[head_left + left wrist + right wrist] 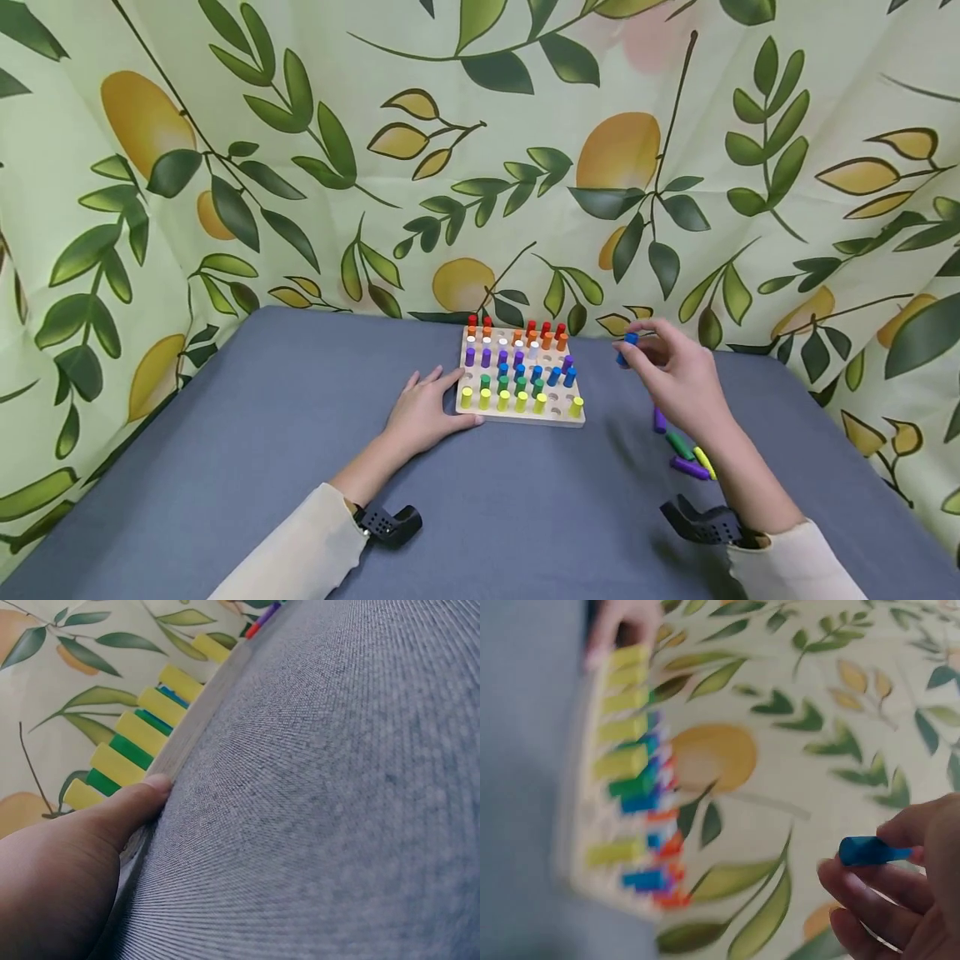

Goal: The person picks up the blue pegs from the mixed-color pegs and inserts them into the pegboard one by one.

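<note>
A wooden pegboard [525, 418] stands on the cloth, holding upright pegs in rows of red, orange, white, purple, blue, green and yellow. My left hand [422, 414] touches its near left corner, the thumb along the front edge and the index finger at the left side. In the left wrist view the thumb [131, 806] presses the board's edge beside the yellow pegs [142, 733]. To the right of the board, my right hand [686, 379] is raised and pinches a blue peg [862, 851] between thumb and fingers. Some holes among the rows are bare.
Loose pegs lie on the grey-blue cloth [525, 517] beneath the right forearm: a green peg [679, 444], a yellow peg [705, 462] and two purple ones, the nearer purple peg [689, 468] lying in front. A leaf-patterned curtain [360, 233] hangs behind the table.
</note>
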A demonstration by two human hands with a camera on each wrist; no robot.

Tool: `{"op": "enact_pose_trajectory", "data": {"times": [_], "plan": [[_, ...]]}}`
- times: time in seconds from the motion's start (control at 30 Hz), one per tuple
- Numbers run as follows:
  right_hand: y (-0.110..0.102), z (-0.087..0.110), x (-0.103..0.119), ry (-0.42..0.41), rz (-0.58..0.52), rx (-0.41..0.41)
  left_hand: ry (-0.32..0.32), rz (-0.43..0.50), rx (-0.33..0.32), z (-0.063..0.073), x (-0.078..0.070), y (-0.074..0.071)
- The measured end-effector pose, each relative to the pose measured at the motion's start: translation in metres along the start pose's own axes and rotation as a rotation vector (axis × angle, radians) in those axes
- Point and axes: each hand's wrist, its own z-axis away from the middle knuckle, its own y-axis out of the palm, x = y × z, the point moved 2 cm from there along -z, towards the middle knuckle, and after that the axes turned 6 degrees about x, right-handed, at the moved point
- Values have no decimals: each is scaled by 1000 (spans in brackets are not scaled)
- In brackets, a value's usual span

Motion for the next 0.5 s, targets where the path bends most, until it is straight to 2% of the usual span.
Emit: {"op": "enact_pose_trajectory", "data": {"times": [0.2, 0.3, 0.37, 0.5], "plan": [[13, -33, 40, -90, -50, 70, 15, 1, -5, 1, -1, 3], [23, -46, 55, -138, -76, 78, 17, -2, -3, 0, -1, 4], [31, -53, 64, -150, -105, 95, 20, -7, -8, -1, 0, 4], [49, -64, 79, -137, -170, 182, 19, -11, -17, -1, 1, 3]]}}
